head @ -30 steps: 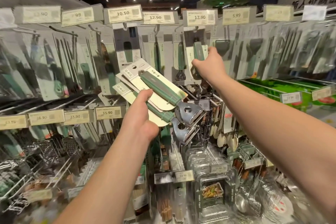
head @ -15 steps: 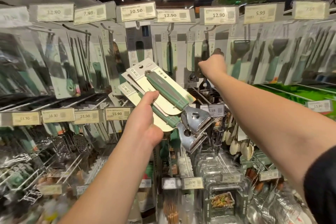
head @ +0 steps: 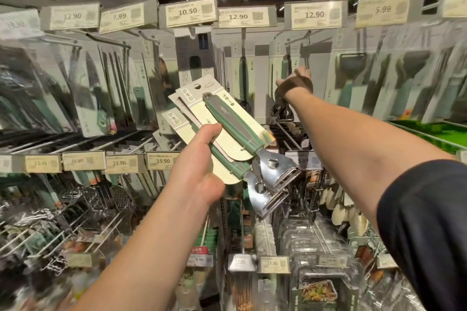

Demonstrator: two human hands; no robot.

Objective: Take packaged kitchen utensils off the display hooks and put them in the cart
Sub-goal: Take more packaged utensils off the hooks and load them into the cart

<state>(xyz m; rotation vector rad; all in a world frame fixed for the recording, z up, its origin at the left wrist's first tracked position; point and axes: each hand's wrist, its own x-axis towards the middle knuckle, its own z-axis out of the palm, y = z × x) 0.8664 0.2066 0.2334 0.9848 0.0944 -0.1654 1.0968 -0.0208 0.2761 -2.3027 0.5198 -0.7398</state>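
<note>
The left hand (head: 199, 179) clamps its fingers on carded peelers (head: 227, 134): stiff card, heavy steel heads, best pinched mid-handle. The right hand (head: 297, 84) closes on another hanging pack (head: 285, 68) on the top hook row; it looks light and slick.

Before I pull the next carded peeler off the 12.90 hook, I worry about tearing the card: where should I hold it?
Grip the peeler by its green handle and card together, low down, from the front as the right hand does. It hangs upright from a hole at the top, so slide it straight toward you along the hook.
</note>
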